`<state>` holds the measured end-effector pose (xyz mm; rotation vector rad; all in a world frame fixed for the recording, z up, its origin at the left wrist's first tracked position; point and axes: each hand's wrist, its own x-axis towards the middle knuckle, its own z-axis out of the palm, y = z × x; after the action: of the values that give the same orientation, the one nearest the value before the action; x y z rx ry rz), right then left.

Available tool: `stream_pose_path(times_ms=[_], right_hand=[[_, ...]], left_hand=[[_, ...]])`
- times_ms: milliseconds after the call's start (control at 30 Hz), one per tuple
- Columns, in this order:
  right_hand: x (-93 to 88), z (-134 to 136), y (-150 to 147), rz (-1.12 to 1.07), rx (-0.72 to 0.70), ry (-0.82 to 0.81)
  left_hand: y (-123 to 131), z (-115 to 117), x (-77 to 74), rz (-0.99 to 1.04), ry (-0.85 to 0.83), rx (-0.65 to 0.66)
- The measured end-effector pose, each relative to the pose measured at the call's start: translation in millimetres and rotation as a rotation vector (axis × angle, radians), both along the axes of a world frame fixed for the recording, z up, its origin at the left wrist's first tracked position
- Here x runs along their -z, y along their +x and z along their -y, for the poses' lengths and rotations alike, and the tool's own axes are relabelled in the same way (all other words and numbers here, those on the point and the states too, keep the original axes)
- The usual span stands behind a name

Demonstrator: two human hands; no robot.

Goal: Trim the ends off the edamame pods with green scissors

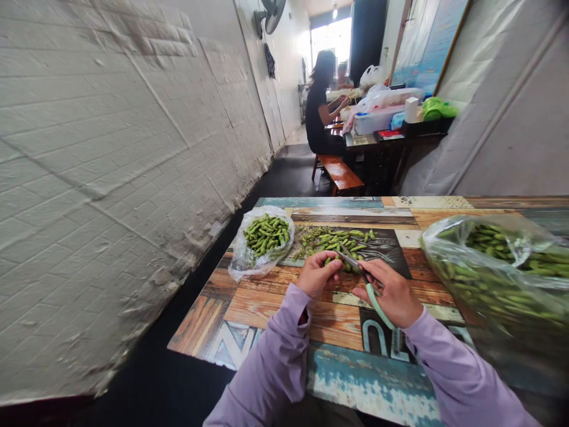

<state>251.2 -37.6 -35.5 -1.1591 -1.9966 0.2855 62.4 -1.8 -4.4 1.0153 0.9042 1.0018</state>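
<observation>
My left hand is closed in a pinch on a green soybean pod, which its fingers partly hide. In my right hand is a pair of scissors with mint-green handles, its blades pointing left at the pod's end. Just beyond both hands lies a pile of loose soybean pods, with small trimmings at its left side. To the left, a clear plastic bag stands open with green pods inside.
A large clear bag of pods sits at the right of the wood-patterned table. A white brick-patterned wall runs along the left. Farther back, a person sits on a wooden bench by a cluttered dark table.
</observation>
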Motion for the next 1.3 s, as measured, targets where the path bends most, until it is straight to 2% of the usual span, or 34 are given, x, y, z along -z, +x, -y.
stream_pose_path(times_ms=[267,533,900,1300], right_hand=[[-3.6,2.2,-1.8,-0.015,-0.01,-0.09],[-7.3,3.7,-2.2,-0.005,-0.04,-0.12],[-5.5,3.3,-2.6,0.02,-0.04,-0.046],[-9.5,4.4,-1.5,0.026,-0.072,-0.051]], left_hand=[[0.1,-0.1,0.6,-0.013,0.02,0.011],[2.9,2.7,4.7,-0.126,0.086,-0.011],[5.3,6.4,-3.0,-0.152,0.148,0.009],[4.7,5.4,1.0,-0.163,0.159,0.019]])
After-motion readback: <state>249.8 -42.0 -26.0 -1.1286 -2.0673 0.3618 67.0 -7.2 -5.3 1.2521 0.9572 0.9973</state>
